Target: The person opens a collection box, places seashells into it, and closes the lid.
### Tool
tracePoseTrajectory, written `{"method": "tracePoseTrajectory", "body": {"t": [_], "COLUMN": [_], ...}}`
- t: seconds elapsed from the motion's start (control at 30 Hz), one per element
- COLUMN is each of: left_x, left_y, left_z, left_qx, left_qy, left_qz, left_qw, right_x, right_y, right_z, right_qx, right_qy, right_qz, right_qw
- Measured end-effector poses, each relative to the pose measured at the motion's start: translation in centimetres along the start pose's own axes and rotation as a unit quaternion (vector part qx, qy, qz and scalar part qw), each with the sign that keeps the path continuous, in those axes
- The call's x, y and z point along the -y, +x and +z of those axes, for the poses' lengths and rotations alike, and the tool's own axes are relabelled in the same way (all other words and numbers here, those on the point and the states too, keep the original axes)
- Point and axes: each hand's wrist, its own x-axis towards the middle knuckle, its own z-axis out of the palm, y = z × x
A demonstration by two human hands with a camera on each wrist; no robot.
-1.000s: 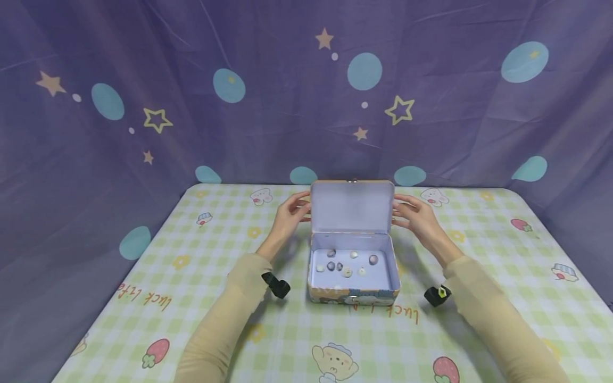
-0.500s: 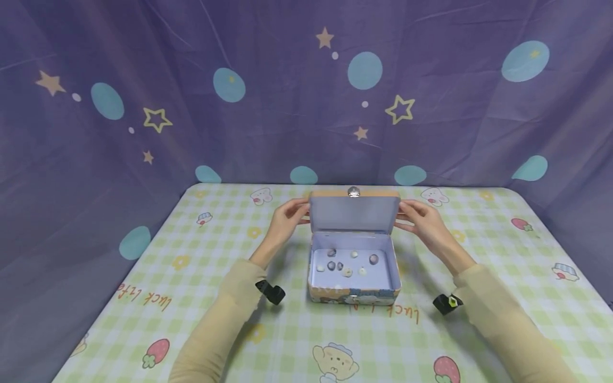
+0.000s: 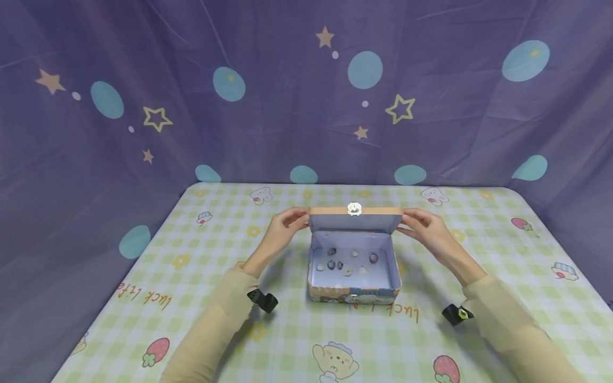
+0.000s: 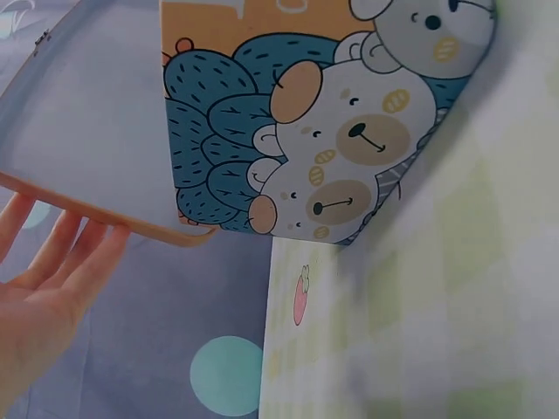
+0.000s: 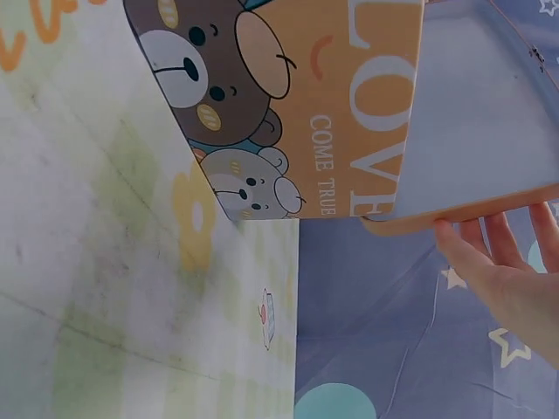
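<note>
A tin box [image 3: 335, 295] with cartoon bears and an orange rim stands on the table, its hinged lid [image 3: 355, 223] tilted forward over the rear part. Several small shell-like pieces [image 3: 373, 258], white and dark, lie scattered on its pale floor. On the lid's left side rest the fingertips of my left hand [image 3: 279, 233], those fingers stretched out in the left wrist view. My right hand [image 3: 428, 233] mirrors it, its extended fingers [image 5: 502, 240] touching the lid's orange edge in the right wrist view. A silver clasp [image 3: 354, 208] sits at the middle of the lid's front edge.
A green and white checked cloth [image 3: 191, 303] with printed strawberries, bears and lettering covers the table. Behind it hangs a purple curtain [image 3: 287, 138] with stars and blue ovals. A black camera [image 3: 263, 300] is strapped at the left wrist, another camera [image 3: 455, 315] at the right.
The lid has swung forward and down from nearly upright, so less of its inner face shows. Both hands have come lower and nearer with it. The box and its contents have stayed put.
</note>
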Motion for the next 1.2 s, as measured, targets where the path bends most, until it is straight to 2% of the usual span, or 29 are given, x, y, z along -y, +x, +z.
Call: {"method": "tracePoseTrajectory", "body": {"t": [0.2,0.3,0.4,0.5,0.67,0.77,0.97,1.2], "left_x": [-1.2,-2.6,-3.7,-3.8,-3.5,-3.3,-3.2,-3.0], "left_y": [-1.2,-1.9,-2.6,-2.9,-3.5,-3.7,-4.3,-4.9], "left_z": [-0.3,-0.1,0.0,0.0,0.0,0.1,0.1,0.2], "left_qx": [0.041,0.056,0.069,0.076,0.087,0.095,0.105,0.108], "left_qy": [0.054,0.051,0.044,0.041,0.04,0.028,0.027,0.031], "left_qz": [-0.022,-0.019,-0.013,-0.007,0.019,0.03,0.032,0.056], "left_qw": [0.9975,0.9969,0.9966,0.9963,0.9953,0.9947,0.9936,0.992], "right_x": [0.5,0.8,0.9,0.9,1.0,1.2,1.9,2.9], "right_y": [-1.0,-1.5,-1.9,-2.3,-2.7,-2.9,-3.5,-4.2], "right_z": [0.1,0.3,0.4,0.6,1.1,1.6,2.3,3.9], "right_qx": [0.01,0.004,-0.001,0.004,0.025,0.036,0.046,0.038], "right_qy": [-0.112,-0.157,-0.178,-0.19,-0.189,-0.208,-0.302,-0.37], "right_qz": [0.015,0.022,0.017,-0.003,-0.062,-0.089,-0.103,-0.198], "right_qw": [0.9936,0.9873,0.9838,0.9818,0.9796,0.9735,0.9465,0.9068]}}
